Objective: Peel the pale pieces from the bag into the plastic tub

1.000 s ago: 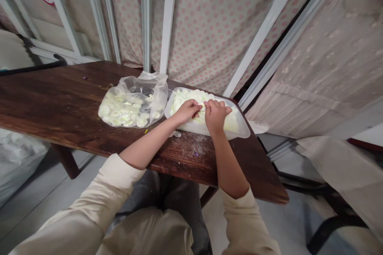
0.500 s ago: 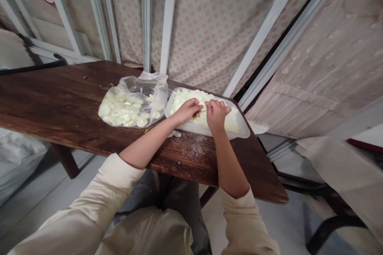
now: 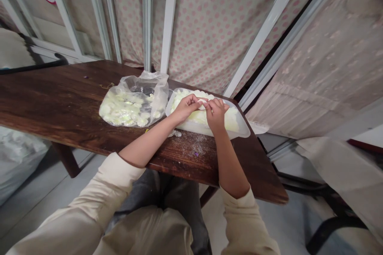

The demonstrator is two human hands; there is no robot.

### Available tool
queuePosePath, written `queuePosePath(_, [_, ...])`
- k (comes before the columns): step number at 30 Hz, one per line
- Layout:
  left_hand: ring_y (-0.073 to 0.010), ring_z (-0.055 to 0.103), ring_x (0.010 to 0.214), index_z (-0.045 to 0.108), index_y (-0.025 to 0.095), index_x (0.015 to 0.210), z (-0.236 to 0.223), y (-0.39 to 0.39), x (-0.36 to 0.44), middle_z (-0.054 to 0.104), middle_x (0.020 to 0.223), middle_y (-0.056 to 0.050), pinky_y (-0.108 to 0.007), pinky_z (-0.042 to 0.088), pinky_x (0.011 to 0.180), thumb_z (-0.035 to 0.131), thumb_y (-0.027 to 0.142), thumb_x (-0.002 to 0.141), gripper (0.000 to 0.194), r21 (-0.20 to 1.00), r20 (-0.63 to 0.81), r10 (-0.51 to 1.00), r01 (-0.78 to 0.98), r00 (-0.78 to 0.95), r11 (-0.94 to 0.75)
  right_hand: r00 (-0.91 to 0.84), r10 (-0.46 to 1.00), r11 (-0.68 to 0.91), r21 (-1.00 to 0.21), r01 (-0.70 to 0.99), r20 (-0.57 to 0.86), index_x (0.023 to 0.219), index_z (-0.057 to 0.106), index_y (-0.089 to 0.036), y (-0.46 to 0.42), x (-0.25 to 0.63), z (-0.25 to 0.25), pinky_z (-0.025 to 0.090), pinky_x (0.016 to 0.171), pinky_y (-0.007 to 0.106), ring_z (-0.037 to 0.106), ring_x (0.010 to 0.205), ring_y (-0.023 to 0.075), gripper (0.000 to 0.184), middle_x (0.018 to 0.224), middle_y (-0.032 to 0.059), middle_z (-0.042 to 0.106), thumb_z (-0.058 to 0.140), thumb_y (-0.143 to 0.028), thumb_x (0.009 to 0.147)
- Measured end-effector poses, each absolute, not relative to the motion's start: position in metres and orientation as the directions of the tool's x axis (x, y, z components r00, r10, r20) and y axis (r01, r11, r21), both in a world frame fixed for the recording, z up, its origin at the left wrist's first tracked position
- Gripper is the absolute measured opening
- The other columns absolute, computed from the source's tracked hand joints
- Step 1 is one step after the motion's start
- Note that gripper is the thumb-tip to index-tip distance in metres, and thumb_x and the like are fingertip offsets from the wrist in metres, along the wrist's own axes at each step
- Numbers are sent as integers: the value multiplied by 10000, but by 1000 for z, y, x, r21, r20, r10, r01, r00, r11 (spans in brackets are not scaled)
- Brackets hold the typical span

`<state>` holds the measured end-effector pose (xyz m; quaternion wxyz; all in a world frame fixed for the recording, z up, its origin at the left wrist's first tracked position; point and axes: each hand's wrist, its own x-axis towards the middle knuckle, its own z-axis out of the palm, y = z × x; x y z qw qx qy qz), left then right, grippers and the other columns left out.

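My left hand [image 3: 187, 108] and my right hand [image 3: 216, 114] are over a translucent white plastic tray [image 3: 215, 128] on a dark wooden table [image 3: 54, 103]. Between their fingertips is a small white piece [image 3: 202, 102], apparently pinched by both hands. Soft pale yellow-green pieces [image 3: 197, 117] fill the tray, partly hidden beneath my hands. Just left of the tray lies a clear plastic bag [image 3: 128, 111] holding similar pieces. My left forearm passes close in front of the bag.
White crumbs [image 3: 176, 133] and a small purple bit [image 3: 196, 153] lie on the tabletop near its front edge. A large white sack [image 3: 18, 159] stands on the floor at lower left. Polka-dot cloth and white metal frames stand behind the table.
My left hand has risen slightly, and my fingertips have come closer together over the tray. The small white piece now shows more clearly between them.
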<state>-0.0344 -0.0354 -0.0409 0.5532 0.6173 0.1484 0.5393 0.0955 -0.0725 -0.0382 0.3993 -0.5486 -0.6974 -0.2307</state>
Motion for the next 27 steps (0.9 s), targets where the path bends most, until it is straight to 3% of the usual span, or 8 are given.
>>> queuePosePath(6, [-28,445,640,416,142,696,-42,-34,-33,452,704,45,-178,391,639,639,179,635,235,843,487,808,-420,332,-335,-43,604,225,-118,967,796,673,484,-179,-71,95,-39,202,721,293,438,797,155,366,719,4,505,281,-373,908])
queuePosePath(11, [-15,427,538,425,170,837,-41,-36,-34,446,755,46,-184,364,538,580,161,679,221,879,405,814,-421,417,-222,-25,593,247,-152,957,805,669,469,-180,-72,95,-39,203,724,291,435,794,148,345,712,-4,491,301,-371,903])
queuePosePath(16, [-21,331,455,475,158,846,-38,-40,-37,361,562,70,-185,260,476,549,239,740,153,923,316,791,-362,525,-129,1,596,266,-199,943,803,669,457,-182,-72,96,-39,210,731,290,436,795,147,347,714,-5,484,288,-375,903])
queuePosePath(19, [-31,297,455,493,148,726,-38,-39,-38,317,513,69,-195,241,474,566,331,731,197,933,339,784,-296,519,-207,21,594,272,-225,936,804,683,459,-183,-73,96,-38,216,737,289,438,795,146,347,721,-4,484,275,-378,904])
queuePosePath(27, [-47,312,484,491,158,663,-41,-36,-40,357,531,50,-203,263,501,551,429,724,285,885,466,785,-201,408,-421,-16,610,374,-269,887,793,778,468,-196,-75,97,-37,250,754,282,445,815,142,296,787,2,505,302,-415,889])
